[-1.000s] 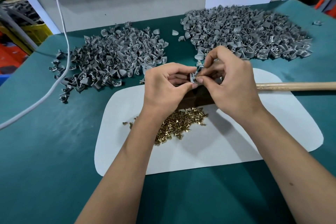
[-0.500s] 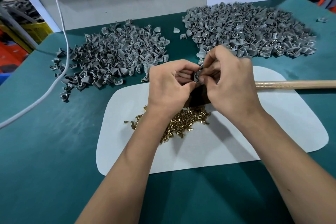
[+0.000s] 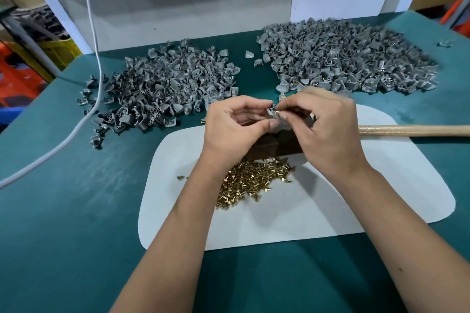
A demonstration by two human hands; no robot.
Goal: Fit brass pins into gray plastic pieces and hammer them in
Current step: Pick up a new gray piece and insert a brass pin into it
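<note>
My left hand (image 3: 236,127) pinches a small gray plastic piece (image 3: 271,111) between thumb and fingers above the dark block (image 3: 274,146). My right hand (image 3: 325,127) pinches a brass pin (image 3: 277,110) at the piece's side. A heap of loose brass pins (image 3: 254,179) lies on the white mat (image 3: 330,211) just below both hands. A hammer's wooden handle (image 3: 412,130) runs off to the right; its head is hidden behind my right hand.
Two heaps of gray plastic pieces lie on the green table: one at back left (image 3: 162,89), one at back right (image 3: 351,58). A white cable (image 3: 84,119) crosses the left side. A white wall panel (image 3: 190,5) stands behind.
Both hands stay together over the block; my right fingers have shifted and the brass pin now shows at the gray piece. The view has tilted slightly.
</note>
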